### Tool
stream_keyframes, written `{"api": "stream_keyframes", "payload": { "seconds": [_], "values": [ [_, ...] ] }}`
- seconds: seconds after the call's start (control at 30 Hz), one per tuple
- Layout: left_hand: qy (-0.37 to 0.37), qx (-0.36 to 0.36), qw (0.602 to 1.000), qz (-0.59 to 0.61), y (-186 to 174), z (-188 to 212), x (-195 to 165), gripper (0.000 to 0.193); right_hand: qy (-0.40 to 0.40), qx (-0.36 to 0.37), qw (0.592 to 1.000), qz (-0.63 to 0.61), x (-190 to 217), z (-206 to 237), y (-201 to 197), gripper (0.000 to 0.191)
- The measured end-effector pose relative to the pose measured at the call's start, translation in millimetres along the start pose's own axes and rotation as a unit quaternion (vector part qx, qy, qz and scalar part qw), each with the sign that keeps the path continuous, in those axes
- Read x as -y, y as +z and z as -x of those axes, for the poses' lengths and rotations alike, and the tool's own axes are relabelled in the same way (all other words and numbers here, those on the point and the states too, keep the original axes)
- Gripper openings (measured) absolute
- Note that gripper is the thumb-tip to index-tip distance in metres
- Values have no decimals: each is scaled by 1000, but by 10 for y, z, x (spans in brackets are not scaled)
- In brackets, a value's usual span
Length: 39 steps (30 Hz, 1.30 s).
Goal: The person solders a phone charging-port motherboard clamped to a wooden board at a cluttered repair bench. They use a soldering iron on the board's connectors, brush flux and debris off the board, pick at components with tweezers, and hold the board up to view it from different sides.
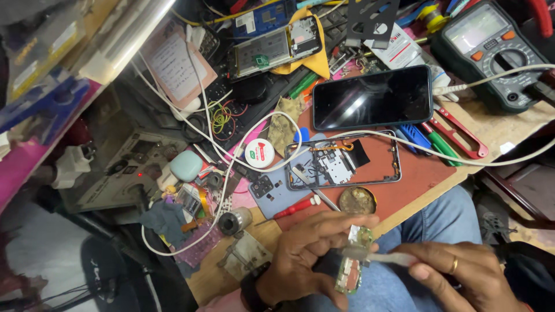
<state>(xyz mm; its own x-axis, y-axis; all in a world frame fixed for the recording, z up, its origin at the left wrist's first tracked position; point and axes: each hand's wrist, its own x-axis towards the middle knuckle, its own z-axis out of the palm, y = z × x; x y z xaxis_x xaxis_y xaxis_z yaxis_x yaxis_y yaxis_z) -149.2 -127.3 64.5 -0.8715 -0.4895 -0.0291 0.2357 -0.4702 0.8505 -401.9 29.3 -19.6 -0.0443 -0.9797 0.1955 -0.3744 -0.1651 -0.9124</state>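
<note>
**Left hand** (pixel 306 254): held over the lap, just off the near edge of the desk (pixel 497 130). Fingers closed around a small green circuit board (pixel 354 260), pinched upright between thumb and fingertips. Dark strap on the wrist.

**Right hand** (pixel 462 271): beside the left, ring on one finger. Fingers closed on a pale, slim brush-like tool (pixel 384 257), its tip touching the board's face.

**Step in hand, as judged:** cleaning or working over the board's surface while it is out of the phone. The next move would seem to call for a steady left grip and light strokes, so the small parts on the board are not knocked.

**On the desk, near edge:** opened phone frame (pixel 342 163), face up, on a red mat (pixel 404 185); round tin of brownish paste (pixel 357 200) just beside it; red-handled screwdriver (pixel 296 207); metal tweezers (pixel 315 188).

**Middle:** intact dark phone (pixel 373 96), screen blank, with a white cable (pixel 497 78) plugged into it; small round white tub (pixel 259 153).

**Far right corner:** dark green multimeter (pixel 491 49). Red-handled pliers (pixel 459 136) lie towards the right edge.

**Far edge:** another opened phone (pixel 276 46) on yellow cloth.

**Left edge:** grey bench power unit (pixel 124 173), one small red light lit.
</note>
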Motion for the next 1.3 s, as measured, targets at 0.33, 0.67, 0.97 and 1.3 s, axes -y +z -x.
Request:
{"api": "stream_keyframes", "payload": {
  "seconds": [0.33, 0.67, 0.97, 1.3],
  "values": [
    [-25, 6, 1000, -3, 13, 55, -15, 93, 2, -9, 1000, -16, 76, -33, -23, 25],
    [22, 7, 979, -201, 4, -7, -93, 98, 4, 11, 996, -90, 121, -79, -16, 24],
    [-69, -6, 998, 0, 11, 51, -31, 98, 27, -22, 998, -47, 197, -141, -15, 24],
    [-4, 29, 999, 28, -87, 45, 115, 99, 205, -320, 916, -126, 546, -223, 86, 22]
  ]
}}
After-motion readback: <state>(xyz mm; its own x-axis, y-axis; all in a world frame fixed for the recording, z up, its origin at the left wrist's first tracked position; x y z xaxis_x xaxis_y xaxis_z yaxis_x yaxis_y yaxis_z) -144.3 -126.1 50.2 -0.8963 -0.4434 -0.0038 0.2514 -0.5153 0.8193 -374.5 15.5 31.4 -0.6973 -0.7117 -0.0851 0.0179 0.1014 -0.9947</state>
